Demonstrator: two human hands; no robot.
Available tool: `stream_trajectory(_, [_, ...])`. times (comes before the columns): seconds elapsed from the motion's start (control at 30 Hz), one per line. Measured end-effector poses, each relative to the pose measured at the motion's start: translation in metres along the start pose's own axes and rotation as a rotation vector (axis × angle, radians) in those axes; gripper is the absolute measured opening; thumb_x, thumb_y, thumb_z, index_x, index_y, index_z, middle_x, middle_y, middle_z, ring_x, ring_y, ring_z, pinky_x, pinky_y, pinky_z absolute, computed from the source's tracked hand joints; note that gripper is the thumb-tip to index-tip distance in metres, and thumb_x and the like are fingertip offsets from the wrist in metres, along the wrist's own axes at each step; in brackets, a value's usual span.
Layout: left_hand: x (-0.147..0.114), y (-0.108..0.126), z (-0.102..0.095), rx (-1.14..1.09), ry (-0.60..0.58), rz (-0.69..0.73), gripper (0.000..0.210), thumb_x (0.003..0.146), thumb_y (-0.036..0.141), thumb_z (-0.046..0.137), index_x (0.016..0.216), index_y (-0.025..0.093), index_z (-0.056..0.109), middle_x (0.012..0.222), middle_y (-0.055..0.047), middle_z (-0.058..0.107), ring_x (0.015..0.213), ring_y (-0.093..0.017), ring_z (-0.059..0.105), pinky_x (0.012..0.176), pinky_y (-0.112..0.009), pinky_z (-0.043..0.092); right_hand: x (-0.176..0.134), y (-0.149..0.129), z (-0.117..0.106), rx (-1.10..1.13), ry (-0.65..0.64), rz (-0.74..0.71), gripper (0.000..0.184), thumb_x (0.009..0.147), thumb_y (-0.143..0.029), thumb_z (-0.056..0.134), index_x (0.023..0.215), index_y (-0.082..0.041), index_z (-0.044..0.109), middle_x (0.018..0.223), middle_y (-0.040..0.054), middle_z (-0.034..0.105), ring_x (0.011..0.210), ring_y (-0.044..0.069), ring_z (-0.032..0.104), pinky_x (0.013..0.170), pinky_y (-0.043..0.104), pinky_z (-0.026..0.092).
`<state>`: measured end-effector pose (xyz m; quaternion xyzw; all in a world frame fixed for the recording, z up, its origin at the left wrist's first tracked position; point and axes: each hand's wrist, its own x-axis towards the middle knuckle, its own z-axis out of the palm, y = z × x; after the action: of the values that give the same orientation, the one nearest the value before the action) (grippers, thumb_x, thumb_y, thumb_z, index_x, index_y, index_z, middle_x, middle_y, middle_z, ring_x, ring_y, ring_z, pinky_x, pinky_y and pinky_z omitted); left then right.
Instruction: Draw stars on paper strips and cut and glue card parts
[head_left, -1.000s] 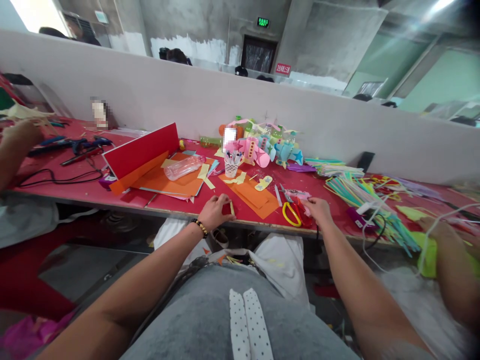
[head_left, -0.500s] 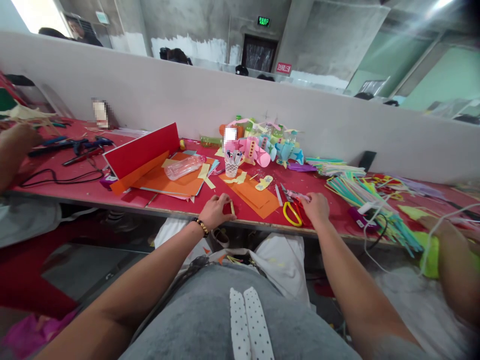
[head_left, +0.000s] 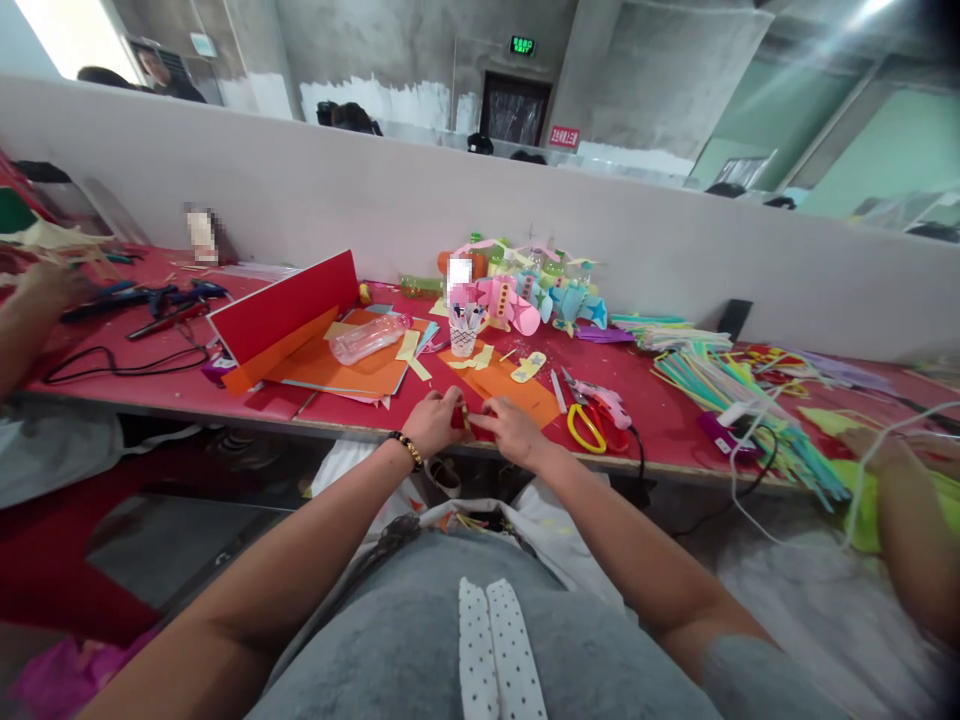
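Observation:
At the front edge of the red table, a small yellow paper piece is pinched upright in my left hand. My right hand meets it from the other side, fingertips closed in at the piece; its exact grip is partly hidden. A pink glue gun lies on the table to the right, its cord hanging over the edge. Beside it are yellow-handled scissors. Just beyond my hands lie orange paper sheets and a yellow paper shape with stars.
A clear pink bottle rests on orange sheets at left, near a red board. Behind stand a pen cup and bottle-and-paper planes. Bundled coloured strips lie right. Other people's arms are at both sides.
My right hand has let go of the pink glue gun, leaving it on the table, and moved left to the yellow paper piece. My left hand has barely moved.

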<state>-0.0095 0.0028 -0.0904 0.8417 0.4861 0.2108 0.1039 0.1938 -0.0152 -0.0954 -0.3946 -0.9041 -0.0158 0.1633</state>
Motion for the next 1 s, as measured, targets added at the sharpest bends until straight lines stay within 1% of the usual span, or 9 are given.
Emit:
stream_trajectory(0.1, [0.0011, 0.0022, -0.0031, 0.014, -0.022, 0.001, 0.055, 0.067, 0.037, 0.075, 0.110, 0.020, 0.045, 0.100, -0.008, 0.068, 0.100, -0.028, 0.060, 0.082, -0.034, 0.048, 0.0033, 0.0006, 0.0021, -0.031, -0.049, 0.001, 0.034, 0.089, -0.016, 0.050, 0.117, -0.027, 0.065, 0.106, 0.0079, 0.052, 0.094, 0.023, 0.044, 0.082, 0.034, 0.039])
stream_trajectory(0.17, [0.0021, 0.0040, -0.0052, 0.024, -0.032, 0.004, 0.056, 0.066, 0.037, 0.075, 0.109, 0.019, 0.045, 0.100, -0.008, 0.069, 0.100, -0.029, 0.060, 0.080, -0.034, 0.048, 0.0034, 0.0009, 0.0036, -0.052, -0.074, 0.005, 0.029, 0.090, -0.020, 0.050, 0.113, -0.027, 0.066, 0.105, 0.0076, 0.052, 0.093, 0.023, 0.043, 0.080, 0.033, 0.038])
stream_trajectory(0.33, [0.0051, 0.0070, -0.0090, 0.046, -0.048, -0.001, 0.058, 0.065, 0.039, 0.076, 0.110, 0.019, 0.045, 0.104, -0.009, 0.069, 0.102, -0.030, 0.059, 0.075, -0.034, 0.048, 0.0016, 0.0001, 0.0064, -0.109, -0.070, 0.006, 0.031, 0.088, -0.017, 0.051, 0.112, -0.027, 0.067, 0.103, 0.0077, 0.053, 0.091, 0.023, 0.042, 0.077, 0.032, 0.036])
stream_trajectory(0.53, [0.0041, 0.0061, -0.0084, 0.047, -0.052, 0.010, 0.058, 0.066, 0.038, 0.076, 0.112, 0.020, 0.045, 0.108, -0.008, 0.069, 0.106, -0.028, 0.058, 0.081, -0.033, 0.047, 0.0002, -0.0018, 0.0068, -0.114, -0.055, 0.014, 0.030, 0.089, -0.018, 0.050, 0.112, -0.027, 0.067, 0.100, 0.0077, 0.053, 0.090, 0.023, 0.042, 0.077, 0.032, 0.035])
stream_trajectory(0.77, [0.0040, 0.0051, -0.0069, 0.045, -0.043, 0.036, 0.056, 0.068, 0.034, 0.075, 0.113, 0.019, 0.046, 0.108, -0.008, 0.069, 0.105, -0.028, 0.058, 0.082, -0.034, 0.047, -0.0002, -0.0023, 0.0068, -0.112, -0.045, 0.031, 0.031, 0.087, -0.017, 0.052, 0.111, -0.027, 0.068, 0.100, 0.0077, 0.054, 0.090, 0.022, 0.042, 0.075, 0.032, 0.035])
stream_trajectory(1.0, [0.0002, 0.0028, -0.0017, 0.036, -0.017, 0.065, 0.054, 0.072, 0.041, 0.072, 0.114, 0.018, 0.047, 0.110, -0.009, 0.067, 0.104, -0.027, 0.057, 0.084, -0.034, 0.047, -0.0013, -0.0018, 0.0073, -0.098, -0.031, 0.039, 0.029, 0.089, -0.018, 0.052, 0.110, -0.028, 0.068, 0.100, 0.0069, 0.054, 0.091, 0.022, 0.042, 0.076, 0.032, 0.034])
